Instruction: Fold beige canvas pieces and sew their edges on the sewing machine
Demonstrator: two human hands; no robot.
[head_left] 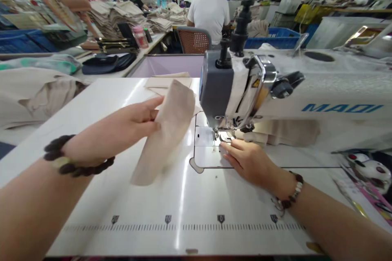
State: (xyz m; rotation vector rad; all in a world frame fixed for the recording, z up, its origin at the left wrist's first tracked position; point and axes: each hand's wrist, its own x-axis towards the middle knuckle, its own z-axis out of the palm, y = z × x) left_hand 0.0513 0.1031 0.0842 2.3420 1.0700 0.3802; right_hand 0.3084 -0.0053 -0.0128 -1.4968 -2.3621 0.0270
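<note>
My left hand [134, 120] pinches the edge of a beige fabric piece [170, 130], which hangs tilted above the white table and is slightly blurred. By the needle plate of the sewing machine [239, 85], my right hand [248, 157] rests with its fingers stretched out near the presser foot [225, 135]. I see nothing held in it. Behind the left hand's piece, more beige fabric [162, 81] lies at the table's far edge. Further beige fabric [284, 131] sits under the machine's arm, behind my right hand.
A printed ruler scale [196, 227] runs along the table's front. Beige cloth [39, 96] is heaped at the left, near dark folded items [107, 63]. A panda-patterned object [370, 169] lies at the right. Ahead, a person in a white shirt [210, 14] sits facing away.
</note>
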